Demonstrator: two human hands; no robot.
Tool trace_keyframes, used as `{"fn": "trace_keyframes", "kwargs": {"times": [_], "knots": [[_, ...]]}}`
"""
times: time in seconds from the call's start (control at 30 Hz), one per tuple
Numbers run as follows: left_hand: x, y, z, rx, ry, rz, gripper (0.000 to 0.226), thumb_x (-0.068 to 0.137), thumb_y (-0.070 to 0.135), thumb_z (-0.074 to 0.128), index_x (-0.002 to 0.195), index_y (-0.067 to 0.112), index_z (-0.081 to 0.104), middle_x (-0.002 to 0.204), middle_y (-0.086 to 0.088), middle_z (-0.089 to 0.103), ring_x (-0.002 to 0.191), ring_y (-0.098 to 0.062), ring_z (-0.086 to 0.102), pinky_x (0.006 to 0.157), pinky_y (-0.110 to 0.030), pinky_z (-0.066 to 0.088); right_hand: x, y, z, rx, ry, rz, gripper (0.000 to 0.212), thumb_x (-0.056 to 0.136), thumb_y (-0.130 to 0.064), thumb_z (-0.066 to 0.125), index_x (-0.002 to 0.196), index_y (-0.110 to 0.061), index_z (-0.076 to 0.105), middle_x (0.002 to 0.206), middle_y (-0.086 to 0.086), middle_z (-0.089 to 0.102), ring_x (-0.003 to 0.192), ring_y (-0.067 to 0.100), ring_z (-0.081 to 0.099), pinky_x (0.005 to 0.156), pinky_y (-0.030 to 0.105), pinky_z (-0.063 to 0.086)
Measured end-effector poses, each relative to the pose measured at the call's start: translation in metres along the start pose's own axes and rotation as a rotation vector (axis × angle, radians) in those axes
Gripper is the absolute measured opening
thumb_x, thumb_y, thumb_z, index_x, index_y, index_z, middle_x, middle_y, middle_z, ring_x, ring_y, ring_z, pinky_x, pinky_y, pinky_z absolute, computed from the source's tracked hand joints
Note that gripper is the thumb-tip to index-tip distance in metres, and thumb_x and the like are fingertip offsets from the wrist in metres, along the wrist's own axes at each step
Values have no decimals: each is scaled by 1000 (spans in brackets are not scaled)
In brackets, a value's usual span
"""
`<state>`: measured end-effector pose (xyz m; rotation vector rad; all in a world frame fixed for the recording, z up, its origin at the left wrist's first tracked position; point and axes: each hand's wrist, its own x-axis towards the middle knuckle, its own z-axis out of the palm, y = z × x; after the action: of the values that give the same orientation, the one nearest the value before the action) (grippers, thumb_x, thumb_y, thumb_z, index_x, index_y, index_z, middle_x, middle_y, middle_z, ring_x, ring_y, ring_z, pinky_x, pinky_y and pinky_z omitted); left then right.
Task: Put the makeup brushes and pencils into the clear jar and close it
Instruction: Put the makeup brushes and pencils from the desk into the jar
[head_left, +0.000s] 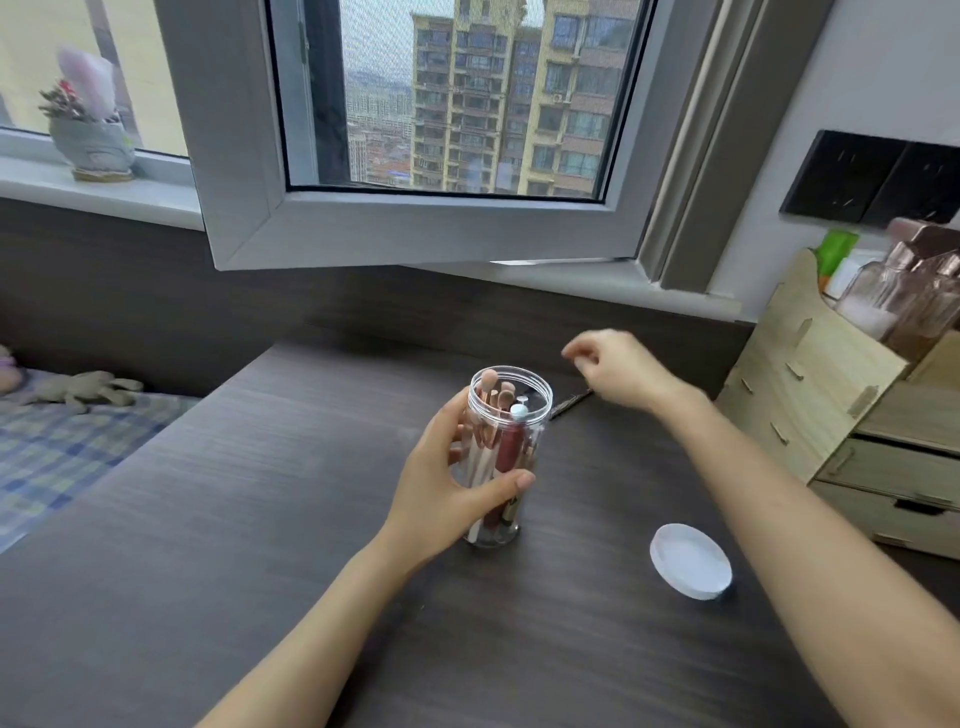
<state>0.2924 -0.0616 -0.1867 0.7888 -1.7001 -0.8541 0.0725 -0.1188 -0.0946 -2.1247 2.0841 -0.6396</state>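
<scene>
A clear jar (511, 400) stands upright and lidless on the dark wooden desk (260, 519). My left hand (447, 488) grips its side. Several pink makeup brushes (491, 387) and a dark red tube (508, 447) stand inside it. My right hand (618, 366) hovers behind and to the right of the jar, fingers loosely curled, nothing visible in it. A thin dark pencil (571, 402) lies on the desk just under that hand, partly hidden by the jar. The white lid (691, 561) lies flat on the desk to the right of the jar.
A wooden drawer organiser (831, 395) with bottles stands at the right desk edge. An open window sash (415, 228) hangs over the back of the desk. A bed with a checked sheet (62, 447) lies to the left.
</scene>
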Motion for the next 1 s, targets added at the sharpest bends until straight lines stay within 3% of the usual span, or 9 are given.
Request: {"fn": "trace_keyframes", "kwargs": {"times": [0.07,0.17,0.37,0.5,0.63,0.73,0.8,0.87,1.0], "knots": [[1,0,0,0,-4,6,80,62,51,76,133,47,39,122,37,54,111,8,53,84,-1,36,4,20,34,-331,-153,78,45,91,-2,41,135,-8,51,140,12,53,129,32,48,106,36,39],[2,0,-1,16,-12,5,76,63,50,76,129,53,38,120,40,53,110,8,53,84,-1,37,3,33,72,-723,-287,40,51,97,-8,32,147,-7,29,154,12,33,139,33,33,112,43,30],[1,-2,-2,30,-39,4,78,65,51,74,135,41,39,121,38,53,113,6,53,87,-3,38,8,35,83,-937,-126,-81,34,95,-7,35,122,-7,57,127,11,60,119,29,50,94,36,37],[2,0,-2,33,-42,7,78,66,51,74,134,43,38,120,39,53,113,7,53,88,-4,39,-11,38,68,-800,-93,-14,27,95,-10,40,119,-6,53,124,12,60,114,32,54,84,37,44],[1,1,-2,23,-28,8,76,66,51,74,132,45,38,120,39,53,113,9,53,86,-2,38,-40,26,28,-110,101,20,17,99,-28,37,107,-15,45,94,14,69,85,39,64,69,39,42],[1,1,-2,13,-22,3,77,65,50,75,133,47,38,122,38,54,115,7,53,86,-2,38,-67,0,-16,318,160,-155,20,96,-35,46,109,-36,61,63,-10,60,56,9,55,63,31,47],[1,1,-1,7,-20,4,78,65,50,75,135,41,40,121,37,54,115,6,53,86,-2,38,-83,-19,-42,329,148,-269,25,90,-42,54,111,-41,67,65,-26,63,61,-5,55,63,10,38],[1,1,-1,1,-22,7,79,66,49,75,136,37,41,122,36,54,115,6,53,86,-3,38,-93,-39,-61,166,92,-352,25,88,-40,56,110,-43,68,73,-35,62,72,-16,55,66,2,35],[1,2,-1,8,-20,3,80,66,50,75,136,47,37,127,34,53,118,6,52,87,-3,37,-93,-76,-72,-200,-104,-450,40,92,-8,51,119,-33,67,91,-18,60,83,-1,51,77,12,37]]}}
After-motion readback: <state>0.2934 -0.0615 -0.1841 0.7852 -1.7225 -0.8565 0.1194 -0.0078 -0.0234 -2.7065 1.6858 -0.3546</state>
